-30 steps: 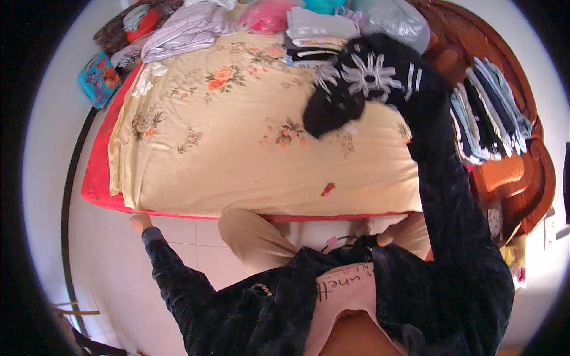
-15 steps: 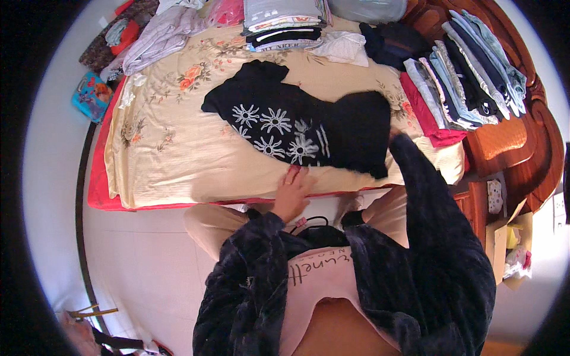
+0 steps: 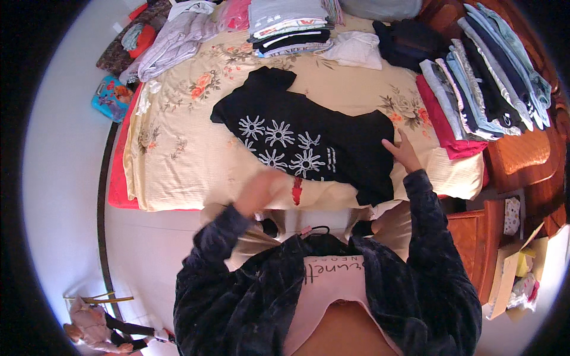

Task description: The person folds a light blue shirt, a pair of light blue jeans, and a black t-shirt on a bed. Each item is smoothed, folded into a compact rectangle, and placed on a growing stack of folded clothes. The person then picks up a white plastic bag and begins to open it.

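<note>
A black T-shirt (image 3: 350, 145) with white sun-shaped prints lies slantwise on the bed, its sleeves toward the far left and near right. At its right edge is my right hand (image 3: 405, 153), thumb and forefinger apart, the thumb at the cloth's border. My left hand (image 3: 261, 191) is smeared by motion beside the shirt's near lower edge, over the front of the bed; its fingers cannot be made out. Between my hands, a small red patch (image 3: 296, 191) shows on the sheet near the shirt.
The bed has a cream floral sheet (image 3: 172, 172). Folded shirts (image 3: 288, 26) are stacked at the far side, near a white cloth (image 3: 356, 50). Folded trousers (image 3: 487, 83) stand in a row at right. A cardboard box (image 3: 510, 279) sits lower right; another person (image 3: 98, 326) is lower left.
The shirt's right part has shifted nearer me and its prints lie flatter. My left hand has moved left off the shirt's edge; my right hand, mostly hidden before, now shows beside it.
</note>
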{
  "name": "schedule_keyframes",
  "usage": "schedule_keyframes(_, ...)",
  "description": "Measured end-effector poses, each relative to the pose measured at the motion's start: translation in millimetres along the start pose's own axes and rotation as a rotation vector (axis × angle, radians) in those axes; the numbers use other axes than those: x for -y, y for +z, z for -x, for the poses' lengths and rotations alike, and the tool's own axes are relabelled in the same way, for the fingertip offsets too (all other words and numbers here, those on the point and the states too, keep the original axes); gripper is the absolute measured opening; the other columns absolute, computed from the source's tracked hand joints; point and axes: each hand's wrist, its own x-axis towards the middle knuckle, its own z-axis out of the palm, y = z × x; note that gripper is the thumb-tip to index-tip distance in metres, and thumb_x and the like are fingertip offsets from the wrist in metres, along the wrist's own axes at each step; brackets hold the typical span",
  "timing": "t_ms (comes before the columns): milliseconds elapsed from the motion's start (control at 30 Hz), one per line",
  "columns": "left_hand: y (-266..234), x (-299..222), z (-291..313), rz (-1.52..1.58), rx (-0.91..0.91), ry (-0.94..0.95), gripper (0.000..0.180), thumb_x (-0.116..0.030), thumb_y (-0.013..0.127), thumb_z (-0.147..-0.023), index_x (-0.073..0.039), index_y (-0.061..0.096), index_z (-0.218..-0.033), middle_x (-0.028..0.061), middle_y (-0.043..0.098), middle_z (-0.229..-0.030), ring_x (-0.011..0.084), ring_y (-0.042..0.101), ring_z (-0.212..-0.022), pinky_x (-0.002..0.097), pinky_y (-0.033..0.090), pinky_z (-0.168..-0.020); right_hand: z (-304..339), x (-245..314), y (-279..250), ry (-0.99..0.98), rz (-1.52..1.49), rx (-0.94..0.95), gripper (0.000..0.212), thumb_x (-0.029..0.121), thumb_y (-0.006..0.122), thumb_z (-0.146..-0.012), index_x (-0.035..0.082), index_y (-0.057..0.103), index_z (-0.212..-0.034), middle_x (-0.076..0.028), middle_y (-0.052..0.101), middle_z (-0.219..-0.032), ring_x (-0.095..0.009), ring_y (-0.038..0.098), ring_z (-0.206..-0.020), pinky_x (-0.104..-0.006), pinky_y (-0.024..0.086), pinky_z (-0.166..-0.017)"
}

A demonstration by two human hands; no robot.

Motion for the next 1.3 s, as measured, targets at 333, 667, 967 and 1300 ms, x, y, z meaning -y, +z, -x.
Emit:
schedule_keyframes(333, -24, 164, -220, -0.07, -0.182, 0.228, 0.047, 0.002, 0.057, -0.068, -0.014, 0.058, -0.112, 0.0115, 0.052, -0.117, 0.0305, 0.049, -0.109, 0.0375, 0.044, -0.088, 38, 69, 19, -0.15, -0.508, -0.17, 0.026, 0.015, 0.062, -0.086, -0.003, 0.059, -0.105, 0.001, 0.06, -0.086, -0.004, 0.052, -0.075, -0.0174, 0.042, -0.067)
schedule_keyframes(667, -48, 175, -231, -0.677, 0.226, 0.155, 0.043, -0.006, 0.064, -0.056, -0.014, 0.061, -0.098, 0.0053, 0.054, -0.103, 0.0272, 0.047, -0.106, 0.0434, 0.038, -0.086, 48, 102, -59, -0.257, -0.083, -0.21, 0.023, 0.02, 0.058, -0.088, 0.0, 0.058, -0.077, 0.006, 0.043, -0.059, -0.003, 0.039, -0.054, -0.0211, 0.03, -0.047)
schedule_keyframes(967, -208, 104, -159, -0.646, -0.265, 0.256, 0.03, -0.006, 0.069, -0.053, -0.004, 0.06, -0.081, 0.013, 0.059, -0.109, 0.0332, 0.047, -0.108, 0.0402, 0.037, -0.091, -33, 164, -129, -0.502, -0.106, -0.265, 0.022, 0.023, 0.06, -0.087, 0.002, 0.066, -0.091, 0.002, 0.059, -0.074, -0.007, 0.052, -0.069, -0.0226, 0.043, -0.066)
schedule_keyframes(1300, -142, 141, 86, -0.057, -0.208, -0.593, 0.029, -0.01, 0.076, -0.067, 0.001, 0.056, -0.084, 0.0094, 0.057, -0.072, 0.0173, 0.054, -0.069, 0.0312, 0.045, -0.066, -103, 100, 14, -0.378, -0.179, -0.228, 0.029, 0.028, 0.056, -0.087, 0.0, 0.065, -0.092, -0.008, 0.066, -0.077, -0.013, 0.061, -0.066, -0.0267, 0.047, -0.059)
